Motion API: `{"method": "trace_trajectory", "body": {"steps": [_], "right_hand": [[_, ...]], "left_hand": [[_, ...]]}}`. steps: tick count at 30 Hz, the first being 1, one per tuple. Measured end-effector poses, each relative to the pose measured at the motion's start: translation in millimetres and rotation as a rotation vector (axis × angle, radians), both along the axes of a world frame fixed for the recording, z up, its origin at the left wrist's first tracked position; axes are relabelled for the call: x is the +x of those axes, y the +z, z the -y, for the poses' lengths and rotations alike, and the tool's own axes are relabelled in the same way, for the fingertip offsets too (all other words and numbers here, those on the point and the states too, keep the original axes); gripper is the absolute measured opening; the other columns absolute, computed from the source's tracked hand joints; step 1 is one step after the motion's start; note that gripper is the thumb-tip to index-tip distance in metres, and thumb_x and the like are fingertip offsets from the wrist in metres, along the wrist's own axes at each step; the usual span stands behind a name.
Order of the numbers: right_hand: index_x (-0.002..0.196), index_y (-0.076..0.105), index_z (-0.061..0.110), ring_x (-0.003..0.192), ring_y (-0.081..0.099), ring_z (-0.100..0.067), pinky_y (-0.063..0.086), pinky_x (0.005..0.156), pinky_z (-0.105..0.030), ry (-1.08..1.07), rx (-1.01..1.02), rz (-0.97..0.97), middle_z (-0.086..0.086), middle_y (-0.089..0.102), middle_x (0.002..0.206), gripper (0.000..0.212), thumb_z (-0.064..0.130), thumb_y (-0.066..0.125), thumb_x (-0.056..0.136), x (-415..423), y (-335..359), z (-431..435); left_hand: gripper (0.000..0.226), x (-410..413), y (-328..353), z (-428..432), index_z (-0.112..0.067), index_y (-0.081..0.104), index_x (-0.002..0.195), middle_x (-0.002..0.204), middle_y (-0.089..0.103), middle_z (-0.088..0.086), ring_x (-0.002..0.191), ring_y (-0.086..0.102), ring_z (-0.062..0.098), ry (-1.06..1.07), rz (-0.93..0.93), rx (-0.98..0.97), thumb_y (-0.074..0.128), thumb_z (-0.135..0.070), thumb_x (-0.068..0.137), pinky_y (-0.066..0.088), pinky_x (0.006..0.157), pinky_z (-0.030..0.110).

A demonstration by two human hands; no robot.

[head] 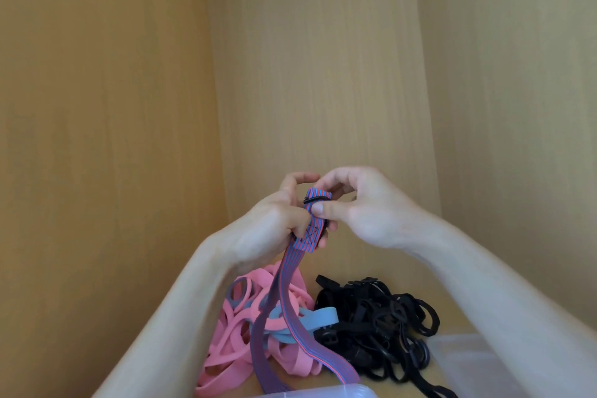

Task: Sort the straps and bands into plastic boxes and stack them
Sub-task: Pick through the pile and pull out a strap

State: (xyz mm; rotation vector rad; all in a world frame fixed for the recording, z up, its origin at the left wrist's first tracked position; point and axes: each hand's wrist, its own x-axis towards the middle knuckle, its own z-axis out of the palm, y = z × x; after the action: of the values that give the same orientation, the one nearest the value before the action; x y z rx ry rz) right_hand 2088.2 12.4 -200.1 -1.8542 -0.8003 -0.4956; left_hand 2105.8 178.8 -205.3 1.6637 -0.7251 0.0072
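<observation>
A clear box (336,393) lies nearest, with a second box (478,355) to its right; behind them are pink bands (226,346) and black straps (381,326). Above the piles, the left hand (274,226) grips the striped strap (288,281). The right hand (358,207) pinches its folded top, and its tail hangs down to the clear box.

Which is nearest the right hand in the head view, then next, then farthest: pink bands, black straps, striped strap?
1. Striped strap: pinched by the right hand itself.
2. Black straps: piled on the surface below that hand.
3. Pink bands: piled farther left, past the hanging strap.
</observation>
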Motion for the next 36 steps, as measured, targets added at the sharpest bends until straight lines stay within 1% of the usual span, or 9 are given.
{"method": "trace_trajectory", "body": {"steps": [3, 6, 10, 14, 20, 23, 26, 30, 36], "right_hand": [[0.095, 0.064, 0.002, 0.047, 0.056, -0.010, 0.050, 0.056, -0.023, 0.012, 0.041, 0.002, -0.004, 0.064, 0.071, 0.012, -0.008, 0.066, 0.089, -3, 3, 2], [0.089, 0.065, 0.012, 0.066, 0.061, -0.014, 0.051, 0.065, -0.016, -0.009, 0.115, 0.060, -0.006, 0.068, 0.081, 0.020, -0.008, 0.069, 0.088, -5, 9, 8], [0.084, 0.066, 0.018, 0.065, 0.062, -0.004, 0.051, 0.067, -0.011, -0.040, 0.192, 0.175, -0.001, 0.071, 0.080, 0.025, -0.006, 0.074, 0.084, -5, 13, 9], [0.080, 0.065, 0.024, 0.069, 0.065, -0.007, 0.054, 0.072, -0.022, -0.066, 0.270, 0.277, 0.007, 0.072, 0.077, 0.030, -0.003, 0.079, 0.080, -5, 13, 5], [0.080, 0.067, 0.025, 0.069, 0.065, -0.015, 0.057, 0.075, -0.038, -0.024, 0.364, 0.272, 0.003, 0.074, 0.077, 0.032, -0.003, 0.080, 0.078, -4, 11, 4], [0.083, 0.068, 0.019, 0.067, 0.066, -0.016, 0.058, 0.064, -0.033, 0.037, 0.426, 0.218, -0.004, 0.074, 0.081, 0.027, -0.006, 0.077, 0.080, -1, 10, 4], [0.083, 0.067, 0.012, 0.061, 0.068, -0.013, 0.057, 0.054, -0.025, 0.127, 0.529, 0.151, 0.000, 0.072, 0.075, 0.024, -0.011, 0.073, 0.082, 1, 8, 2], [0.082, 0.068, 0.013, 0.062, 0.069, -0.015, 0.057, 0.055, -0.025, 0.154, 0.571, 0.130, 0.005, 0.071, 0.071, 0.023, -0.009, 0.073, 0.083, 5, 6, 1], [0.085, 0.068, 0.011, 0.066, 0.071, -0.020, 0.059, 0.060, -0.028, 0.163, 0.573, 0.122, 0.003, 0.072, 0.074, 0.017, -0.005, 0.074, 0.084, 8, 5, 0]], "left_hand": [[0.073, 1, -1, -5, -0.009, 0.037, 0.130, 0.080, 0.069, 0.019, 0.070, 0.065, 0.030, -0.102, 0.031, -0.032, 0.041, 0.010, 0.059, 0.055, 0.067, 0.032], [0.058, 5, -1, -7, -0.007, 0.042, 0.128, 0.084, 0.070, 0.023, 0.071, 0.068, 0.032, -0.115, 0.012, -0.022, 0.048, 0.001, 0.071, 0.058, 0.072, 0.037], [0.046, 12, -2, 0, -0.010, 0.045, 0.112, 0.066, 0.063, 0.013, 0.052, 0.060, 0.028, -0.021, -0.048, 0.018, 0.057, -0.018, 0.068, 0.056, 0.057, 0.038], [0.042, 12, 2, 1, -0.014, 0.042, 0.096, 0.060, 0.043, -0.001, 0.043, 0.038, 0.014, -0.057, -0.040, -0.107, 0.061, -0.025, 0.060, 0.049, 0.048, 0.030], [0.015, 2, 5, 1, -0.016, 0.041, 0.082, 0.058, 0.034, -0.001, 0.041, 0.027, 0.011, -0.073, -0.063, -0.114, 0.049, -0.024, 0.071, 0.030, 0.040, 0.022], [0.019, -2, 3, 0, -0.014, 0.045, 0.087, 0.057, 0.033, -0.002, 0.041, 0.026, 0.009, -0.080, -0.076, -0.073, 0.051, -0.028, 0.077, 0.028, 0.040, 0.020], [0.023, -4, 3, -4, -0.013, 0.047, 0.094, 0.061, 0.033, -0.002, 0.045, 0.026, 0.009, -0.121, -0.090, -0.057, 0.050, -0.033, 0.083, 0.029, 0.043, 0.020], [0.015, -9, 2, -10, -0.016, 0.049, 0.091, 0.067, 0.031, -0.001, 0.053, 0.023, 0.011, -0.153, -0.039, -0.035, 0.051, -0.031, 0.090, 0.023, 0.049, 0.023], [0.016, -10, 0, -8, -0.022, 0.042, 0.087, 0.066, 0.027, -0.005, 0.051, 0.020, 0.008, -0.098, 0.030, 0.017, 0.054, -0.029, 0.094, 0.022, 0.044, 0.018]]}}
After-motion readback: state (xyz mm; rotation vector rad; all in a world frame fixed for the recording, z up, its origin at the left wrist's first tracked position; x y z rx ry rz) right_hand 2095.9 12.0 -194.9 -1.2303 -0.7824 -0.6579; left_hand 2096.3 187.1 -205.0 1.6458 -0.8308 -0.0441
